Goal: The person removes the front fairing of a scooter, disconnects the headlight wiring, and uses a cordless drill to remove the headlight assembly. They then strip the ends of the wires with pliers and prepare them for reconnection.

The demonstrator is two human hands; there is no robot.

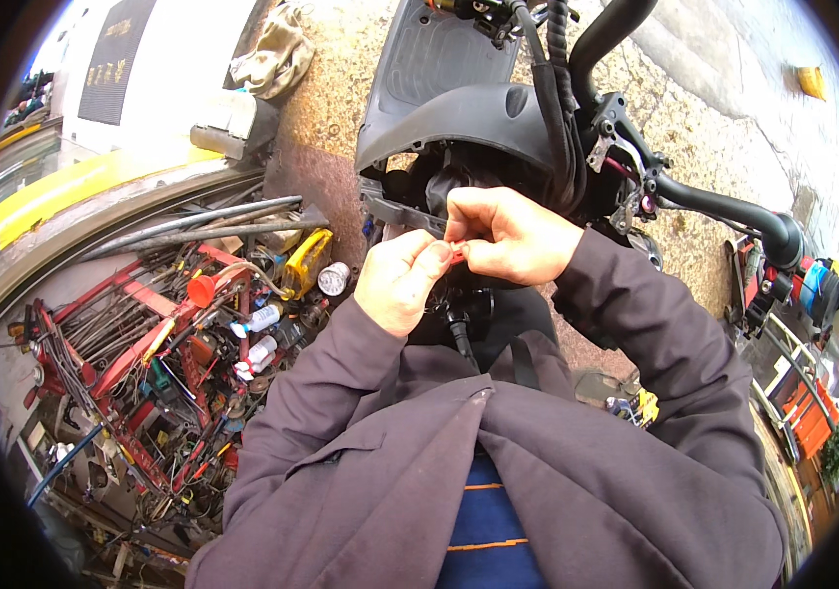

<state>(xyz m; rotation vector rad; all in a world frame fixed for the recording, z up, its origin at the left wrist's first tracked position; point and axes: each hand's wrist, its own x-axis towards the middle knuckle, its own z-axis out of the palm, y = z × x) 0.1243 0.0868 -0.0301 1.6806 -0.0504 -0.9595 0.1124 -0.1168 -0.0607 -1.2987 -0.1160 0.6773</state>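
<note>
My left hand (395,280) and my right hand (518,236) meet fingertip to fingertip in front of an electric scooter. Between them they pinch a small red piece (458,253), mostly covered by the fingers, so its kind does not show. Just beyond the hands is the scooter's dark grey front shell (473,116), with an open cavity holding dark parts under its near edge. Some thin dark wires (449,293) hang below my fingers. The black handlebar (719,203) reaches out to the right, with cables (559,108) running down beside the shell.
On the left, a red metal rack (135,294) is heaped with rods, tools and bottles. A yellow container (307,263) and a round can (333,279) stand near my left arm. A cloth (277,54) lies at the upper left. Orange and red items line the right rim.
</note>
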